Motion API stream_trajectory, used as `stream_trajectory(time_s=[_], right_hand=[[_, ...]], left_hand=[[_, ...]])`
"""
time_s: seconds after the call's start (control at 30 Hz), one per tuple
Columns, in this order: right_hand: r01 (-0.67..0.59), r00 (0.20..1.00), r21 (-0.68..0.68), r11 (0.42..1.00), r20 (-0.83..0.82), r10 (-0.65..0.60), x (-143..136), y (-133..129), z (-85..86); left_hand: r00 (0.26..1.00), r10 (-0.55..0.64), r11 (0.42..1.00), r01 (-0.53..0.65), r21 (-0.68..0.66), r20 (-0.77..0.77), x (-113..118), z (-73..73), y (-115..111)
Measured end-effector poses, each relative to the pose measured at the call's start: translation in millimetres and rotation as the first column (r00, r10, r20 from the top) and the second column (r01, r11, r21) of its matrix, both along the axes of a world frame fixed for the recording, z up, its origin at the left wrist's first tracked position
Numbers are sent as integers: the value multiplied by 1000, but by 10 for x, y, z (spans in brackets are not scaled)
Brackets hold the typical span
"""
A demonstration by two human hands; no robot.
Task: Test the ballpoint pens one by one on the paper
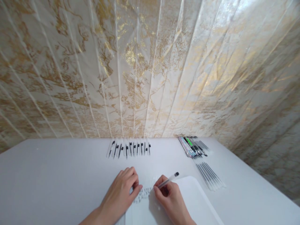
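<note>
My right hand [170, 197] grips a pen [169, 180] with a clear barrel and a black end that points up to the right. Its tip is hidden by my fingers, over a pale sheet of paper [140, 212] with rows of dark handwriting [143, 195]. At the left of the writing, my left hand [125, 186] rests on the paper's edge, fingers bent and thumb apart from them, with nothing visible in it. Under my right hand lies a white rounded-corner tray or board [199, 197].
Several clear pen parts with black caps [130, 149] lie in a row at the back of the white table [58, 175]. Back right are bundled pens [190, 146], with thin refills [209, 176] in front. A gold-patterned covering [140, 78] hangs behind the table.
</note>
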State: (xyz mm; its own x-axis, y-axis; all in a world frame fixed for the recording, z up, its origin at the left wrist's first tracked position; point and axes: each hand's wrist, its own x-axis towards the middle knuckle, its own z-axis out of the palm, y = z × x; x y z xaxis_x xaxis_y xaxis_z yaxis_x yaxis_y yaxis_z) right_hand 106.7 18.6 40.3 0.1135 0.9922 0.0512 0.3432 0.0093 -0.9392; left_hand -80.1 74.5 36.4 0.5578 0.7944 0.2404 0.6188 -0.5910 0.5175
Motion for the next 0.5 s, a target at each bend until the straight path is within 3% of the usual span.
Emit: stream_trajectory(time_s=[0.2, 0.5], right_hand=[[-10, 1000, 46, 999, -6, 10, 1, 3, -77], [-21, 999, 8, 1000, 29, 21, -31, -34, 15]], left_hand=[[1000, -4, 1000, 4, 0, -6, 4, 9, 0], [1000, -5, 1000, 5, -9, -10, 6, 42, -7]])
